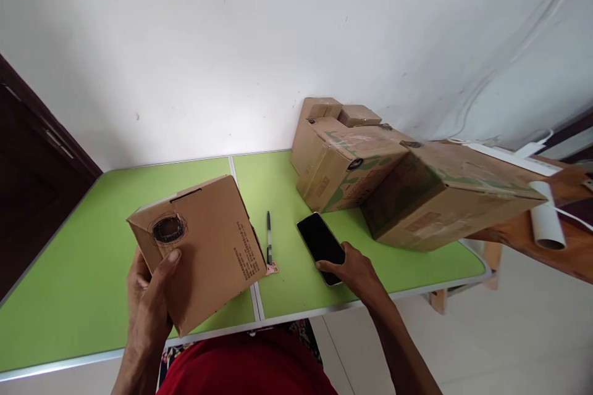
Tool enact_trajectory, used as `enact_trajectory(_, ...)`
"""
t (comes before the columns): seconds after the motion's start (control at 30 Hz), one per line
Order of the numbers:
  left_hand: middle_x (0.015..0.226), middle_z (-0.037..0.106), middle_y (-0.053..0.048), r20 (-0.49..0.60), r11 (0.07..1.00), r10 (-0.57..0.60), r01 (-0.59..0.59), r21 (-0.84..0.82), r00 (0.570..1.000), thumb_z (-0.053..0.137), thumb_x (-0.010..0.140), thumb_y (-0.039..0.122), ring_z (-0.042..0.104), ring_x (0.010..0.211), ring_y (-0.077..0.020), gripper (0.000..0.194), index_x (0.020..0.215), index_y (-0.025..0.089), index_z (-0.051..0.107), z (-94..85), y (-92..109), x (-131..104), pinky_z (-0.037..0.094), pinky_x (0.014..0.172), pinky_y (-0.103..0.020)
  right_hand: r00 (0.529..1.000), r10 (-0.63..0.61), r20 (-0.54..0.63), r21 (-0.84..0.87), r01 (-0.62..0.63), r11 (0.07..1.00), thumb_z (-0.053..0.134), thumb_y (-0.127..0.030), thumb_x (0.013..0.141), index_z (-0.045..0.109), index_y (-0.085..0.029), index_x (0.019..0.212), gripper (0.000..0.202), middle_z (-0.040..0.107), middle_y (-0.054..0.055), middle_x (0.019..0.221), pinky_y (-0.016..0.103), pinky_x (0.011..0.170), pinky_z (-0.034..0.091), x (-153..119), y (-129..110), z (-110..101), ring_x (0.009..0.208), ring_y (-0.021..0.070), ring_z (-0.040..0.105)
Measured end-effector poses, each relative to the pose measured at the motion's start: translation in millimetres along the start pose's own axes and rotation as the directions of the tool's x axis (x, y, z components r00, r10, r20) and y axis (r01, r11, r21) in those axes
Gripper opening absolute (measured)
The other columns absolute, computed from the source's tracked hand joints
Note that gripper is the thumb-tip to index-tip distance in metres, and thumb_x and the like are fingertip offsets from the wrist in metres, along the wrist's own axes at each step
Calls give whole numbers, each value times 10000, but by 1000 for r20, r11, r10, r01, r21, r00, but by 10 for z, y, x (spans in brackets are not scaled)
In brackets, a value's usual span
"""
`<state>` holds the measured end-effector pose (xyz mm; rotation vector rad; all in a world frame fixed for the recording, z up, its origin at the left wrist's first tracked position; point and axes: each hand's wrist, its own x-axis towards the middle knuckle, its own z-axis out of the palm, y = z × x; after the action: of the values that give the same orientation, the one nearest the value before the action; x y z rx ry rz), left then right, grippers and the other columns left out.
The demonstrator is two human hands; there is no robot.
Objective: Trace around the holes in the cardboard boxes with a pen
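My left hand (151,293) grips the lower left side of a brown cardboard box (210,247), its thumb on the front face just below a round hole (168,229) with dark, scribbled edges. The box is tilted above the green table, and printed text runs along its right side. My right hand (349,270) is closed round the lower right part of a black-screened phone (319,241), thumb across the screen. Between box and phone a pen (269,234) lies on the table, its lower end beside a small pink item (272,268).
Several cardboard boxes (417,197) stand against the wall at the back right of the green table (287,296). Further right, a wooden surface (514,234) holds a white tube (547,216) and a white power strip (514,158). A dark door (37,154) is at the left.
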<state>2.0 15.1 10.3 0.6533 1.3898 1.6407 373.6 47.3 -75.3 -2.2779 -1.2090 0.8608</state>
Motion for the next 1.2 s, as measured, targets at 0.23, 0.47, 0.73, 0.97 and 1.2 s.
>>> enact_trajectory(0.23, 1148, 852, -96, 23, 1000, 16, -16, -4, 1000, 1075, 587, 534, 843, 872, -323, 746, 1172, 217, 738, -5, -7, 11, 702, 651, -345, 964, -156, 217, 611, -10, 792, 865, -528, 791, 720, -201, 1142, 501, 856, 154, 1061, 508, 928, 688, -438, -22, 78, 1057, 369, 850)
enact_trajectory(0.47, 1148, 830, -78, 74, 999, 39, -37, -31, 996, 1071, 635, 533, 811, 924, -285, 710, 1179, 220, 739, 42, -106, 67, 684, 709, -324, 866, -347, 359, 931, -309, 193, 972, -284, 908, 809, -207, 1301, 431, 805, 179, 1451, 447, 901, 725, -1219, -475, 16, 1199, 339, 836)
enact_trajectory(0.73, 1171, 833, -91, 140, 996, 86, -87, 2, 986, 1007, 756, 545, 797, 991, -276, 675, 1272, 209, 732, 88, -191, 46, 669, 835, -348, 520, -699, 491, 811, -566, 149, 713, -816, 1003, 875, -166, 1245, 711, 875, 179, 1203, 511, 956, 683, -1644, -1219, 126, 1057, 353, 852)
enact_trajectory(0.97, 911, 778, -58, 138, 978, 186, -198, 73, 973, 925, 657, 811, 731, 820, -262, 717, 1044, 229, 769, 137, -26, -21, 636, 765, -380, 517, -687, 511, 790, -597, 139, 837, -746, 948, 881, -232, 1241, 593, 884, 128, 1135, 531, 989, 668, -1778, -1541, 512, 1109, 343, 817)
enact_trajectory(1.2, 901, 741, -37, 107, 978, 187, -196, 75, 977, 914, 725, 718, 717, 869, -272, 611, 1097, 246, 809, 76, -29, -24, 639, 854, -410, 508, -725, 465, 785, -615, 72, 728, -844, 966, 886, -237, 1240, 685, 880, 135, 1119, 554, 1018, 647, -1837, -1636, 723, 1066, 331, 806)
